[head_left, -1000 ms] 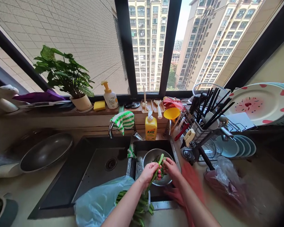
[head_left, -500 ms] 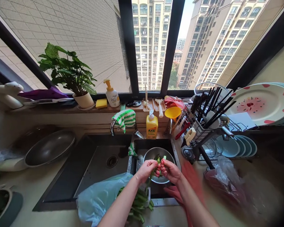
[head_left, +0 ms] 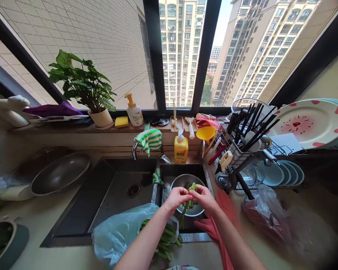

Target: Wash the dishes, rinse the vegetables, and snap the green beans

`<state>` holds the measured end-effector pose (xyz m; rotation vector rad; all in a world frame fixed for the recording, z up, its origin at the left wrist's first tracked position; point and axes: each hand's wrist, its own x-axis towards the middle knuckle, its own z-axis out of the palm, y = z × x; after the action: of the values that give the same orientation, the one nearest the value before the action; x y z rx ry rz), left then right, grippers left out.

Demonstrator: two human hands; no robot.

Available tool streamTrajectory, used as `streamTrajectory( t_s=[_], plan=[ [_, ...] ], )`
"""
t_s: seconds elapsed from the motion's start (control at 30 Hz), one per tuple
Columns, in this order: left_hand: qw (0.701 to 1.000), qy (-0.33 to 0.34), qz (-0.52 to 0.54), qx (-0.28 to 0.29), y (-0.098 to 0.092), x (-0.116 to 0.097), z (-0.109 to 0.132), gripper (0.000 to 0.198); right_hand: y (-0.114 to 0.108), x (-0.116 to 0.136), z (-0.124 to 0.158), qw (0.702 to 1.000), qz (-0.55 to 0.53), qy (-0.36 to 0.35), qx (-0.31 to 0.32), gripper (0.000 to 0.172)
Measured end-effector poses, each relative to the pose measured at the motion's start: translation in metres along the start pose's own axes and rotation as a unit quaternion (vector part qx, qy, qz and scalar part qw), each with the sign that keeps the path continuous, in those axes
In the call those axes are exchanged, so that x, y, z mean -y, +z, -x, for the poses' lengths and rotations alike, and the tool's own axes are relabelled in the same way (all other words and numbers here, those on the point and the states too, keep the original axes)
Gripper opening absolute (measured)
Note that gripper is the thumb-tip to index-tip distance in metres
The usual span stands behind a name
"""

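Over a metal bowl (head_left: 176, 183) in the small right-hand sink basin, both my hands meet at the fingertips on a leafy green stalk (head_left: 193, 186). My left hand (head_left: 177, 198) pinches it from the left and my right hand (head_left: 207, 199) from the right. Part of the stalk hangs below my fingers. Greens in the bowl are mostly hidden by my hands. A pale plastic bag (head_left: 121, 232) of green stalks (head_left: 166, 240) lies at the sink's front edge, partly behind my left forearm.
To the left is the larger sink basin (head_left: 118, 195) with a faucet (head_left: 134, 150) under a striped cloth (head_left: 149, 140). A yellow soap bottle (head_left: 181, 150) stands behind the bowl. Red rubber gloves (head_left: 211, 227) lie by my right forearm. A loaded dish rack (head_left: 239, 161) stands right.
My hands have turned inward and drawn closer together on the stalk. A leafy tip now shows above my fingers and a stem hangs below them.
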<state>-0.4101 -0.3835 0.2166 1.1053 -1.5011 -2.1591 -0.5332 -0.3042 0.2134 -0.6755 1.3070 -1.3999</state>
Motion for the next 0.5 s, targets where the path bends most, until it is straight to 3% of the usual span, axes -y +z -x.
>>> streamTrajectory(
  t_s=[0.2,0.37,0.5],
  plan=[
    [0.994,0.049,0.091,0.017,0.011,-0.003,-0.001,0.038,0.003,0.015,-0.005,0.998,0.045,-0.033,0.007,0.034],
    [0.980,0.045,0.191,0.038,0.014,0.003,0.000,0.040,0.007,-0.001,-0.008,1.000,-0.025,-0.009,-0.003,0.034],
    [0.962,0.021,0.271,0.011,0.016,0.014,-0.004,0.041,0.008,-0.013,-0.014,0.998,0.048,-0.021,-0.040,0.033]
  ],
)
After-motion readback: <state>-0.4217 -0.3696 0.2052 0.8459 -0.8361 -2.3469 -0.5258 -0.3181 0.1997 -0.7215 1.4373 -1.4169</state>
